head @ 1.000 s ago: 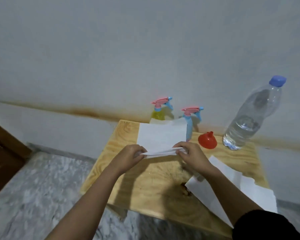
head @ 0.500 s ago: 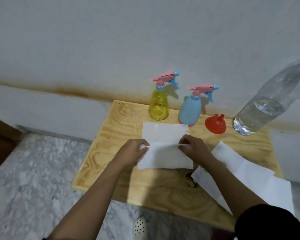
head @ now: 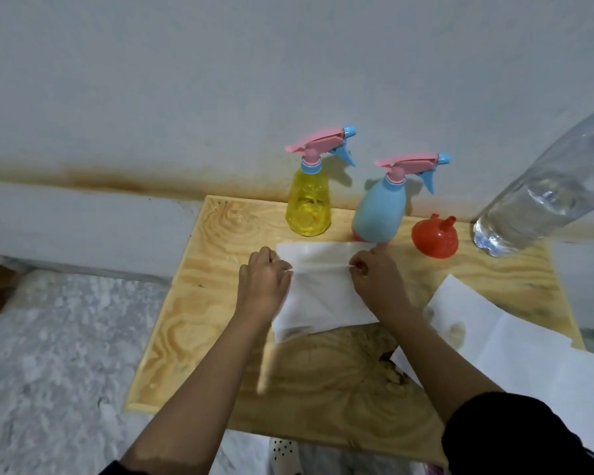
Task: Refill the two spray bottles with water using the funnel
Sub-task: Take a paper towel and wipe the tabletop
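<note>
A yellow spray bottle (head: 308,204) and a blue spray bottle (head: 379,211), both with pink trigger heads, stand at the back of the wooden table (head: 213,303). A red funnel (head: 434,237) lies mouth-down to their right. A large clear water bottle (head: 546,197) stands at the far right, part full, its cap out of frame. My left hand (head: 264,281) and my right hand (head: 378,275) each pinch an edge of a white paper sheet (head: 323,296) lying flat in front of the spray bottles.
More white paper (head: 515,351) lies at the table's right front, hanging over the edge. A grey wall rises right behind the table. Marbled floor (head: 59,354) spreads to the left. A white perforated shoe (head: 283,450) shows below the front edge.
The paper sheet, held up off the table a second ago, now lies flat on the wood. My hands came down with it and still hold its edges. The view tilted down.
</note>
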`<state>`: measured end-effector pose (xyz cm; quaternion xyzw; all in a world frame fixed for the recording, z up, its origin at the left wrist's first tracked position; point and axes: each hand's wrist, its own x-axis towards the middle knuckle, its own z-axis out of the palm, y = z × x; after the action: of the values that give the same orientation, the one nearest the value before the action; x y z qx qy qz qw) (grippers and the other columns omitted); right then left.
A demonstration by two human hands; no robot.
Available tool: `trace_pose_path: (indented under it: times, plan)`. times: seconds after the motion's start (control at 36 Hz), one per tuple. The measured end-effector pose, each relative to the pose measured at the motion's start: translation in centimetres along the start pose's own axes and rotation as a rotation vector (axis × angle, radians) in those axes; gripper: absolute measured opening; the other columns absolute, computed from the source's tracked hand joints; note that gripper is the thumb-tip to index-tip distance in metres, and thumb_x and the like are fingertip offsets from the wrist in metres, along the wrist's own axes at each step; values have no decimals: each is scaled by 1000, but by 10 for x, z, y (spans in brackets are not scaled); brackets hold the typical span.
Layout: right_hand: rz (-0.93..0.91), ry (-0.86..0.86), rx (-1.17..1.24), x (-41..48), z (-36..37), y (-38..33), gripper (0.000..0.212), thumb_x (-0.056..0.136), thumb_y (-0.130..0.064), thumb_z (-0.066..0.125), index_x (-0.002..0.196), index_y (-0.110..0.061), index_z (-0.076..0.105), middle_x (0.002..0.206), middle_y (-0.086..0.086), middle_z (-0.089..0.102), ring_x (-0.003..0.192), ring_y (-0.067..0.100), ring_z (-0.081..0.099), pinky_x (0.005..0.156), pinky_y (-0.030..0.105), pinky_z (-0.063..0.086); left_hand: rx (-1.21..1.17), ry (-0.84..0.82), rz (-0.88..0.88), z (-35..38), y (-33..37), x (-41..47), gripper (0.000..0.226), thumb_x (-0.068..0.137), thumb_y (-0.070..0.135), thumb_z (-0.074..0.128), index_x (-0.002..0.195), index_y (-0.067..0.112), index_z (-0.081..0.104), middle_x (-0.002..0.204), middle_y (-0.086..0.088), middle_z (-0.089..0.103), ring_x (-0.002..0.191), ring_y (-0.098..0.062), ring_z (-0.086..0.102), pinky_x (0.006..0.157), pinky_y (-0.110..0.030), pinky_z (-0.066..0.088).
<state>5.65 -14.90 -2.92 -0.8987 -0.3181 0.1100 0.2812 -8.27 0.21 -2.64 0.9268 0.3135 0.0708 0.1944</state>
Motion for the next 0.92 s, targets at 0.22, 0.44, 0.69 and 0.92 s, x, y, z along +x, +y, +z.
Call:
trace_pose_path:
  times: [0.22,0.44,0.69,0.92]
  plan:
    - [-62,59,14,-37,6,12,42,88,-14,56,129,-8,53,131,14,53,122,30,48,102,40,40,-20,-39,82,14,-12,-26,59,90,49,22,131,19,53,123,-1,56,119,-21,48,99,-38,29]
    - [337,221,-190,-94,-18,61,62,95,-33,32,148,-7,15,155,23,12,145,37,8,115,52,9,39,-17,25,19,-36,-64,68,94,55,17,151,17,20,158,3,15,144,-7,0,117,-42,4]
    - [466,65,-236,-107,3,60,68,97,-41,33,150,-11,3,157,22,-4,146,33,-7,114,52,-8,56,15,-295,18,-55,-102,65,99,48,26,152,12,14,160,-2,8,147,-17,-1,116,-49,-2]
    - [277,50,-152,-95,24,32,86,81,-63,-1,150,-14,0,159,12,0,147,24,-4,115,44,-11,52,36,-321,24,-53,-114,65,99,49,25,152,12,12,160,0,6,147,-14,-3,116,-44,-7]
